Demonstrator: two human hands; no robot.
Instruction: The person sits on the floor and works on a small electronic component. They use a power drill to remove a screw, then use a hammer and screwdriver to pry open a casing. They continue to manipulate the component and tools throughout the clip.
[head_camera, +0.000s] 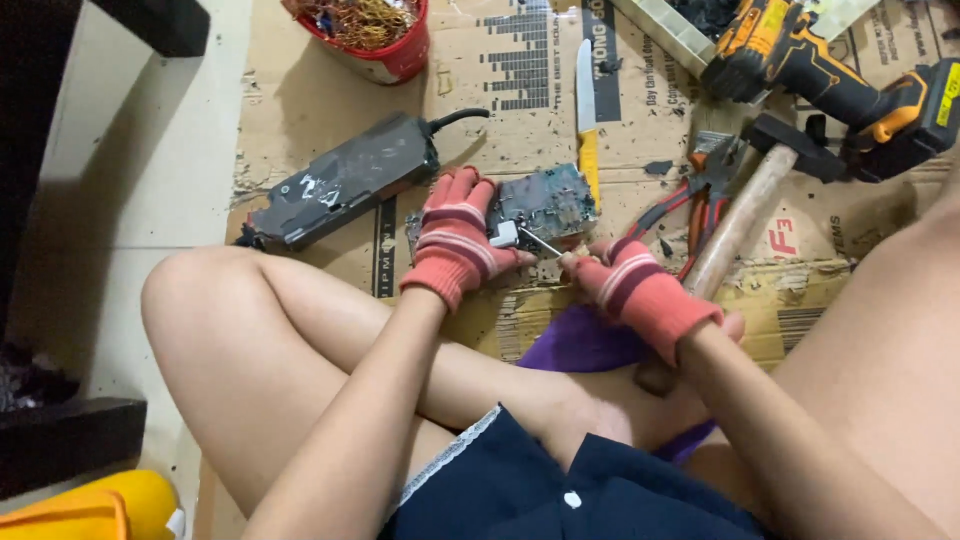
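Note:
A green circuit board (548, 203) lies on flattened cardboard in front of my crossed legs. My left hand (457, 238), in a red striped glove, presses on the board's left side and pinches a small metal part (505, 235). My right hand (640, 288), in a matching glove, grips a thin metal tool (541, 243) whose tip points at that part.
A grey power adapter casing (345, 180) lies left of the board. A yellow-handled knife (587, 120), red pliers (697, 195), a wooden-handled hammer (735, 225) and a yellow cordless drill (830, 80) lie behind and to the right. A red bowl of wire scraps (375, 35) stands at the back.

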